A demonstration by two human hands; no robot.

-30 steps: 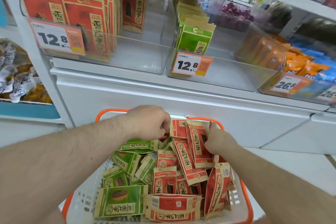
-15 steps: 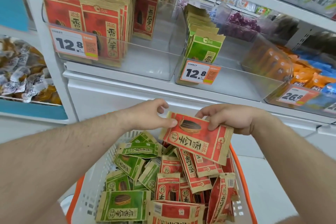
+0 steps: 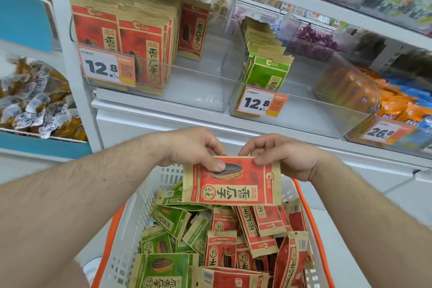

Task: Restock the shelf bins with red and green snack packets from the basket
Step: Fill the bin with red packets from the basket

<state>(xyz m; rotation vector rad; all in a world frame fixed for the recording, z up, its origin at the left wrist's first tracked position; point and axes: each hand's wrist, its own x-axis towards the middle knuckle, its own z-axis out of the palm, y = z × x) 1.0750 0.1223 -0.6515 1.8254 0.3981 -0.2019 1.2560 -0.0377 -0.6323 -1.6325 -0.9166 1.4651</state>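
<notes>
A flat red snack packet (image 3: pixel 231 181) with tan crinkly edges and a dark seed picture is held sideways above the basket (image 3: pixel 140 213). The left hand (image 3: pixel 189 147) and right hand (image 3: pixel 282 156) each pinch its top edge with curled fingers. Below, red and green paper packets (image 3: pixel 210 241) lie piled in the white holey plastic basket

Both hands meet above the far end of the basket (image 3: pixel 131 224), the left hand (image 3: pixel 189 147) and right hand (image 3: pixel 285 156) side by side, a packet (image 3: pixel 233 182) hanging between and just below them. Loose packets (image 3: pixel 210 248) lie in the basket beneath. Beyond the hands, on the shelf (image 3: pixel 163 112), one bin (image 3: pixel 205 91) stands past the left hand and another (image 3: pixel 311 114) past the right.
</notes>
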